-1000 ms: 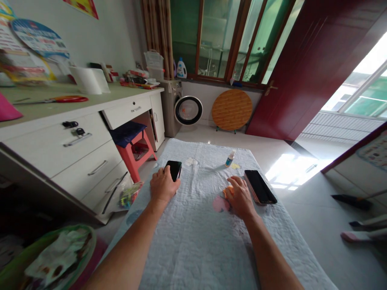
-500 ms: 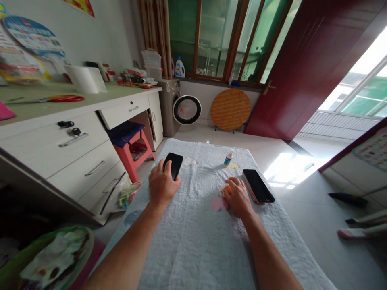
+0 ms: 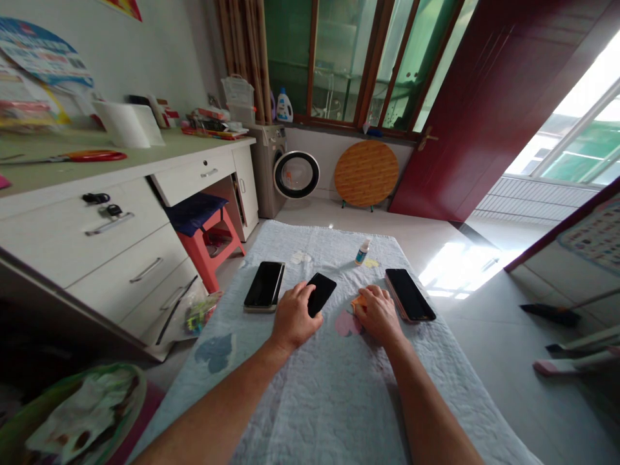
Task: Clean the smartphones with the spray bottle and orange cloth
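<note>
My left hand (image 3: 296, 315) is closed around the edges of a black smartphone (image 3: 322, 292), tilted just above or on the cloth; I cannot tell which. To its left a second phone (image 3: 264, 285) lies face up, dark screen showing, with a pale edge. My right hand (image 3: 378, 311) rests on the cloth, fingers bent over an orange cloth (image 3: 357, 303) that peeks out at the left. Right beside that hand lies a third phone (image 3: 411, 295) with a pinkish rim. Farther back stands a small spray bottle (image 3: 362, 252) with a blue label.
A light blue quilted cover (image 3: 310, 400) spreads over the table. To the left are a white desk (image 3: 111, 242), a red stool (image 3: 206, 252) and a waste bin (image 3: 140, 394). A washing machine (image 3: 266, 168) with its door open and a round wooden tabletop (image 3: 367, 173) stand behind.
My left hand has moved right, carrying a black phone toward the middle. A phone now shows lying at the left, where that hand was. My right hand stays nearly in place.
</note>
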{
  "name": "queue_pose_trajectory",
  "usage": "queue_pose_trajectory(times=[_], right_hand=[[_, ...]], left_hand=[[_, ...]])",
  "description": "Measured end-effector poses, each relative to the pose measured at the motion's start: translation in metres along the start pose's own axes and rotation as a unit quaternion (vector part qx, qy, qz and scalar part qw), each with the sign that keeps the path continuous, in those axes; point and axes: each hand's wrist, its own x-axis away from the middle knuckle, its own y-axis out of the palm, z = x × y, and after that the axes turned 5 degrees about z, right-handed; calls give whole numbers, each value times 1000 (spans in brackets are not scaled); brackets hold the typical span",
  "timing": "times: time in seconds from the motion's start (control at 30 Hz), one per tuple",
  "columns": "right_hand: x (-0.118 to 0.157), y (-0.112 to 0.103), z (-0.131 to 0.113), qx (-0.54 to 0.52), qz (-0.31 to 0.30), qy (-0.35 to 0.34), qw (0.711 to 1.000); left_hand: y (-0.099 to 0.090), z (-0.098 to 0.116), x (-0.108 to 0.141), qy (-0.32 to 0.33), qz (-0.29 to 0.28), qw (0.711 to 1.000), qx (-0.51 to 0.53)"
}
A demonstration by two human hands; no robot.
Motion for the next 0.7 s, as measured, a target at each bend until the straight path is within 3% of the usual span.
queue_pose_trajectory(times=[0.17, 0.53, 0.7], right_hand=[[1, -1, -2, 14, -16, 12, 1000], [4, -10, -5, 43, -32, 16, 998], [4, -14, -2, 51, -49, 21, 997]], left_hand=[[4, 7, 4, -14, -40, 999, -18], [5, 5, 4, -11, -53, 998, -41], [-5, 2, 2, 0, -72, 996, -48]])
